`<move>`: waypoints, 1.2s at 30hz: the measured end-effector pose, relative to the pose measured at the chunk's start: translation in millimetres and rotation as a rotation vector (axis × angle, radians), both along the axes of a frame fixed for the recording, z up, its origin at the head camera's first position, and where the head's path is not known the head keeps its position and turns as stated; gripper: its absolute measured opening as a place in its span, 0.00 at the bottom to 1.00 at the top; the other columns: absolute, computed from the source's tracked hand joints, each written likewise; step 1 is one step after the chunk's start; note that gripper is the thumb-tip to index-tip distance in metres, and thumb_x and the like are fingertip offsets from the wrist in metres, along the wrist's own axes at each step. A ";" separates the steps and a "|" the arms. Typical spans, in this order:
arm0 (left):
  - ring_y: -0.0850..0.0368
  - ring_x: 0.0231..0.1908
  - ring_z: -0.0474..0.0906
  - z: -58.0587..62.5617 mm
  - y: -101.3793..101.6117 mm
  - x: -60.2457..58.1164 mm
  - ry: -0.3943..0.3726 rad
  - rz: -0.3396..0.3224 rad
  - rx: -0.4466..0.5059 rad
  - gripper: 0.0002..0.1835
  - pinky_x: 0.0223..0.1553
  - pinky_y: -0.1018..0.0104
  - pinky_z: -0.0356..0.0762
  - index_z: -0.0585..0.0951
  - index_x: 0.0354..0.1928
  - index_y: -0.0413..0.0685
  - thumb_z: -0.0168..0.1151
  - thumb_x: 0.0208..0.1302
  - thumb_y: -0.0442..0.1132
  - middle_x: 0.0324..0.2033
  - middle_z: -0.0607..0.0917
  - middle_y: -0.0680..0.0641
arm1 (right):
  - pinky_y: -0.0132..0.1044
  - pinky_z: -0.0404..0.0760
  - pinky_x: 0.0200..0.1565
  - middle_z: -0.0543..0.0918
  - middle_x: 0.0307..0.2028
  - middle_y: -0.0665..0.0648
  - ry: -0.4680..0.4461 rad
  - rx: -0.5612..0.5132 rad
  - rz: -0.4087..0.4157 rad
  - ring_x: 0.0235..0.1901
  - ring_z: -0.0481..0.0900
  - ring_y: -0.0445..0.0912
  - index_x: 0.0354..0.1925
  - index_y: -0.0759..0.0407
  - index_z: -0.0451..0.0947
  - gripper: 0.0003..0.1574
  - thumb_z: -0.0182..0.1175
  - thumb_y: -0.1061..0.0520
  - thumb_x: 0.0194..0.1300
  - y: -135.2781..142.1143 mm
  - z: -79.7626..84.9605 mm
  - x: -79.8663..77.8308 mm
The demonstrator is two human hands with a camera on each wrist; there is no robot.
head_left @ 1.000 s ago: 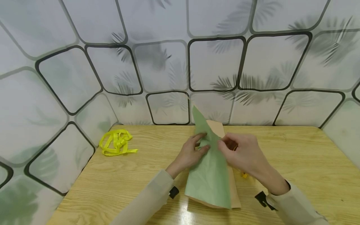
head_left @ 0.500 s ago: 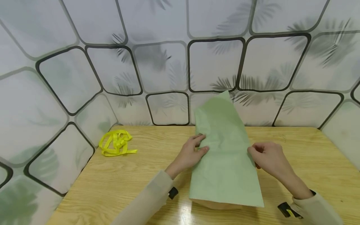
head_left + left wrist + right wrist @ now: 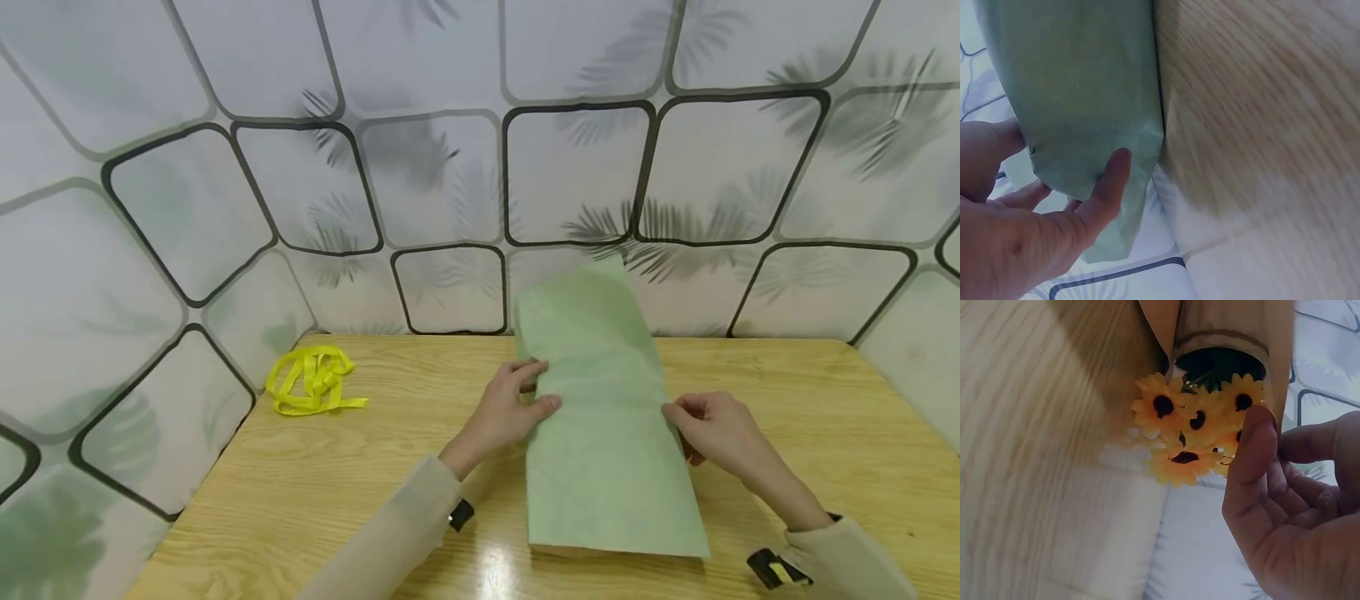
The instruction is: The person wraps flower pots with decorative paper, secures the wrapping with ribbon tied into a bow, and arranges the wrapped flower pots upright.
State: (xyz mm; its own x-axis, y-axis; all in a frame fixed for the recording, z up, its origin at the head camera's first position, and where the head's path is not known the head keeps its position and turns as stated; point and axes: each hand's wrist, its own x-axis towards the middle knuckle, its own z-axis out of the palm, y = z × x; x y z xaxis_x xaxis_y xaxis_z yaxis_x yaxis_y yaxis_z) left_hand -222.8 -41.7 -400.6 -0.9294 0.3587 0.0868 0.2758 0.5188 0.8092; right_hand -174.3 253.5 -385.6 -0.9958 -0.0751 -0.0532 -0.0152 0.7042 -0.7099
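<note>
A sheet of wrapping paper [image 3: 600, 450], pale green outside and brown inside, stands folded in the middle of the table. My left hand [image 3: 506, 408] holds its left side, thumb and fingertips on the green face; in the left wrist view the thumb [image 3: 1110, 187] lies along the paper. My right hand [image 3: 720, 433] pinches the right edge between thumb and finger. Under that lifted flap, in the right wrist view, show several yellow artificial sunflowers [image 3: 1185, 456] with dark centres. They come out of a pale cylindrical wrap [image 3: 1219, 334] with a brown cord round it. In the head view the paper hides them.
A loose heap of yellow ribbon [image 3: 315, 382] lies at the back left of the wooden table [image 3: 360, 483]. Behind the table rises a patterned wall covering [image 3: 450, 183], close to the paper's top corner.
My right hand has drawn the paper's free edge rightward, so the green sheet spreads wider and covers the flowers. The lower left edge has shifted slightly right. My left hand keeps its place.
</note>
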 end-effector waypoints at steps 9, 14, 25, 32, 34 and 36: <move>0.48 0.55 0.79 2.8 3.4 4.9 0.080 0.047 -0.079 0.33 0.49 0.60 0.82 0.74 0.71 0.49 0.66 0.69 0.56 0.60 0.72 0.41 | 0.32 0.68 0.23 0.86 0.33 0.59 0.514 0.251 -0.070 0.24 0.73 0.41 0.50 0.65 0.81 0.23 0.74 0.54 0.61 -6.6 12.7 11.8; 0.54 0.44 0.77 1.7 5.6 7.4 0.158 0.079 -0.174 0.35 0.42 0.65 0.78 0.75 0.69 0.48 0.66 0.68 0.60 0.56 0.73 0.43 | 0.33 0.76 0.26 0.86 0.36 0.57 0.645 0.252 0.057 0.29 0.81 0.47 0.45 0.61 0.86 0.20 0.78 0.60 0.52 -28.3 18.3 27.1; 0.62 0.27 0.71 9.5 -2.8 17.5 0.332 0.075 -0.373 0.24 0.24 0.72 0.71 0.82 0.63 0.49 0.55 0.77 0.55 0.40 0.80 0.46 | 0.64 0.82 0.50 0.78 0.62 0.69 0.378 0.401 0.296 0.57 0.80 0.66 0.68 0.61 0.73 0.45 0.73 0.41 0.61 -65.3 1.6 45.6; 0.62 0.26 0.76 12.5 -7.5 22.8 0.431 0.080 -0.462 0.21 0.23 0.74 0.72 0.85 0.56 0.49 0.66 0.69 0.53 0.35 0.83 0.48 | 0.68 0.82 0.46 0.79 0.63 0.68 0.466 0.537 0.318 0.58 0.81 0.64 0.70 0.58 0.72 0.44 0.75 0.47 0.60 -67.3 -10.4 43.2; 0.61 0.26 0.75 12.5 -8.1 24.2 0.469 0.078 -0.506 0.19 0.22 0.75 0.70 0.85 0.55 0.50 0.67 0.68 0.53 0.35 0.82 0.49 | 0.64 0.84 0.43 0.81 0.59 0.66 0.509 0.547 0.313 0.54 0.83 0.63 0.67 0.57 0.76 0.40 0.76 0.53 0.58 -64.1 -13.2 37.8; 0.59 0.29 0.76 12.6 -8.5 25.0 0.521 0.085 -0.557 0.19 0.23 0.74 0.71 0.86 0.53 0.52 0.68 0.67 0.53 0.37 0.81 0.49 | 0.60 0.86 0.40 0.84 0.55 0.65 0.558 0.541 0.311 0.48 0.86 0.61 0.63 0.57 0.79 0.36 0.77 0.58 0.57 -59.5 -15.7 31.6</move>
State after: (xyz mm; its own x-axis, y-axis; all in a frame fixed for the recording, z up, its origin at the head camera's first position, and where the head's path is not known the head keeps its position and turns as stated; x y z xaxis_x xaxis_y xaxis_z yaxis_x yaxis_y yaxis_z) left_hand -197.8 -50.2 -388.0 -0.8441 0.4073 0.3486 0.4911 0.8482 0.1984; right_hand -142.7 194.0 -401.3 -0.8246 -0.4569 0.3334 -0.5143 0.8510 -0.1059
